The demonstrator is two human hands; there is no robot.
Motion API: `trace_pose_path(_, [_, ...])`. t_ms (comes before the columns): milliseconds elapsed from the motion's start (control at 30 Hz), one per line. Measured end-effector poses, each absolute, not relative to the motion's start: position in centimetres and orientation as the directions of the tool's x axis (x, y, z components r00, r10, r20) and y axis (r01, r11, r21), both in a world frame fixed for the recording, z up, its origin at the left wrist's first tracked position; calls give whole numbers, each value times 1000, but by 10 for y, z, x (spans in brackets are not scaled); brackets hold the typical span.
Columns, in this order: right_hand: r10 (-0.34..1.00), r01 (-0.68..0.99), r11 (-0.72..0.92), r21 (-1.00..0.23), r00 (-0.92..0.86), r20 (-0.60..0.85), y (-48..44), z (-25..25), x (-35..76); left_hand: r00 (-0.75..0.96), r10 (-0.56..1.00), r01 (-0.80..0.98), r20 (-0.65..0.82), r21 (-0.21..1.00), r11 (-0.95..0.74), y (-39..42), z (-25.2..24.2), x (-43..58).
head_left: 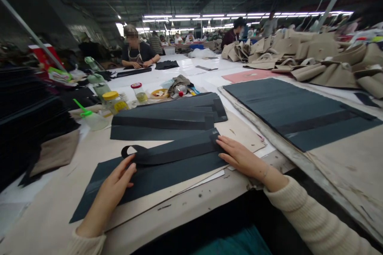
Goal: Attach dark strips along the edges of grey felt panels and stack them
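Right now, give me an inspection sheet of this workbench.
Surface: pale table, worn and speckled along its front edge.
Job's things: dark fabric panel lying flat on a cardboard sheet; a dark strap with a loop at its left end lies across it.
Clutter: stack of dark panels behind; jars, squeeze bottle, small dish.
Hands: left hand flat on the panel, fingers at the strap's loop; right hand pressing the strap's right end.
Cables: nothing seen.
Surroundings: beige fabric pile at right; a large dark panel on the next board; a seated person across the table; ceiling strip lights.
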State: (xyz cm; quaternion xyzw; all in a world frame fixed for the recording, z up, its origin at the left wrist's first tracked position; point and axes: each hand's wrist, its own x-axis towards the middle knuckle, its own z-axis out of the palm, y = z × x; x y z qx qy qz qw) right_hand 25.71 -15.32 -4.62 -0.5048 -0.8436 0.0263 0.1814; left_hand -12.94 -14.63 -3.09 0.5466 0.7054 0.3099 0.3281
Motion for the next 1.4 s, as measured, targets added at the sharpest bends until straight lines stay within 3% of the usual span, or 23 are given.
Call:
trace_pose_path(200, [860, 856, 497, -139, -465, 213, -144, -61, 251, -290, 943, 400, -165, 874, 276, -132, -18, -150])
trace_pose_path(367, [868, 871, 482, -92, -462, 182, -146, -64, 250, -323, 940, 530, -105, 803, 272, -115, -23, -174])
trace_pose_path(533, [844, 857, 507, -90, -472, 253, -145, -71, 252, -379, 924, 661, -53, 683, 311, -112, -29, -191])
trace_pose_path(767, [816, 850, 526, -21, -497, 297, -141, -88, 259, -433, 901, 404, -30, 887, 224, -135, -28, -208])
trace_pose_path(967, [773, 827, 562, 10, -529, 350, -138, -99, 267, -415, 909, 252, -45, 954, 162, -159, -16, -222])
trace_pose_path(1100, [780, 833, 553, 12, -523, 344, -137, -103, 268, -438, 898, 343, -49, 914, 217, -164, -26, -227])
trace_pose_path(1400, [788, 834, 551, 4, -522, 325, -135, -103, 269, -409, 905, 607, 113, 775, 177, -153, -55, -239])
